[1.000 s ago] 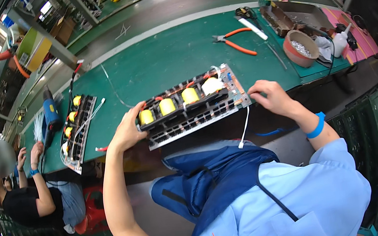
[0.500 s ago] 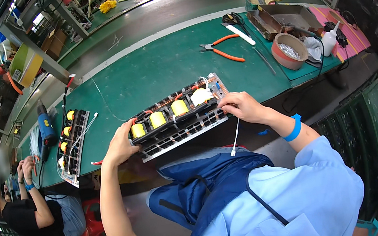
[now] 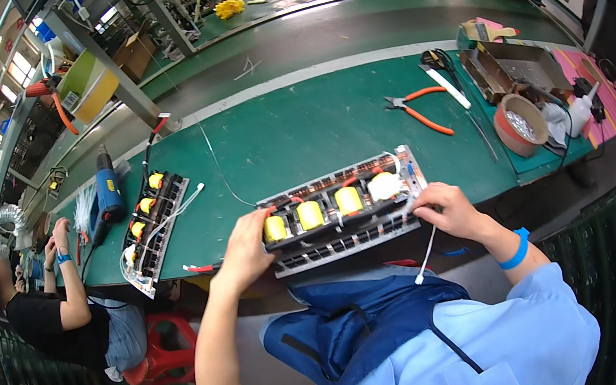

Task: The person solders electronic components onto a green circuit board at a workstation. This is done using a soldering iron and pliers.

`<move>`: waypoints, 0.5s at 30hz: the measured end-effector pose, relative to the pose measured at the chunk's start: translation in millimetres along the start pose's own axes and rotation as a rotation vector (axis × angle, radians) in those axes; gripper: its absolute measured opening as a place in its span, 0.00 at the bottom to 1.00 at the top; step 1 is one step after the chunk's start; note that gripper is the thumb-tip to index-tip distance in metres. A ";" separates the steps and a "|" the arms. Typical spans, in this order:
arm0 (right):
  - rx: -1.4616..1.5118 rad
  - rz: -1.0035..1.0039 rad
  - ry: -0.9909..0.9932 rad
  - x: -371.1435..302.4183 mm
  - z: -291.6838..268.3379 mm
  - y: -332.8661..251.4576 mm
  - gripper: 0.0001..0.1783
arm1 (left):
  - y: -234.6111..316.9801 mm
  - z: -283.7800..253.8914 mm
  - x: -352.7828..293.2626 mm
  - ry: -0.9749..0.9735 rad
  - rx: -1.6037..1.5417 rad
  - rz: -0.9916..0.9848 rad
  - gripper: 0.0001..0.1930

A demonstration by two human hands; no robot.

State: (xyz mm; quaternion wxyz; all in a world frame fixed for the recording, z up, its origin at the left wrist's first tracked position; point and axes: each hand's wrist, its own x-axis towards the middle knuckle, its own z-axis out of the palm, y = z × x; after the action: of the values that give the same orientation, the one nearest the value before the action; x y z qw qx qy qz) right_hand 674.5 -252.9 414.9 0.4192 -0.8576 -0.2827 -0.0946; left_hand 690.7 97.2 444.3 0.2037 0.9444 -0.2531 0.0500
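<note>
A long circuit board with black heat sinks, yellow-wrapped coils and one coil topped in white lies at the bench's front edge before me. My left hand grips its left end, thumb and fingers round the corner. At the opposite end my right hand is closed, fingertips pinched by the board's corner. A thin white cable runs down from those fingertips to a small white connector hanging below the bench edge. What exactly lies between the fingertips is partly hidden.
Orange-handled cutters, a white-handled tool and a bowl of metal bits are to the right. Leftward lie a second board and a blue heat gun. A co-worker sits at far left.
The whole view has shifted, so the bench and its contents appear farther right and mostly lower. Both hands stay at the board's two ends, and the cable still hangs by my right hand.
</note>
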 end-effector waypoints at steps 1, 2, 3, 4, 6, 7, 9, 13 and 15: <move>0.005 -0.012 -0.002 2.7 -2.6 1.2 0.04 | 2.4 0.9 -3.9 0.027 0.019 0.015 0.34; -0.006 -0.015 0.144 6.5 -5.1 2.1 0.06 | 5.1 1.5 -9.2 0.063 0.042 0.020 0.35; -0.015 -0.013 0.289 10.7 -7.4 2.2 0.07 | 7.5 3.4 -15.5 0.096 0.063 0.023 0.35; -0.087 -0.036 0.327 17.8 -11.3 -0.2 0.10 | 4.7 9.4 -20.6 0.147 0.078 0.049 0.36; -0.202 -0.071 0.346 30.6 -18.7 -0.7 0.16 | 6.0 12.9 -24.1 0.185 0.115 0.068 0.37; -0.194 -0.078 0.341 33.9 -19.7 0.3 0.16 | 7.6 13.9 -24.5 0.199 0.124 0.072 0.37; -0.239 -0.158 0.360 38.2 -20.5 1.7 0.16 | 10.5 16.6 -26.1 0.209 0.134 0.074 0.37; -0.245 -0.246 0.410 40.7 -17.0 -0.1 0.15 | 11.4 17.5 -27.4 0.211 0.157 0.059 0.36; -0.305 -0.307 0.369 35.6 -12.1 2.3 0.16 | 15.0 13.1 -27.5 0.196 0.158 0.023 0.35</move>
State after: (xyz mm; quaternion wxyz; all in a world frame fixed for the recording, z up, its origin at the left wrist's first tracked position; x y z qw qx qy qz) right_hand 705.9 -248.9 435.1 0.3104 -0.8263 -0.3106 -0.3528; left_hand 659.3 92.6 432.4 0.1517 0.9451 -0.2382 0.1642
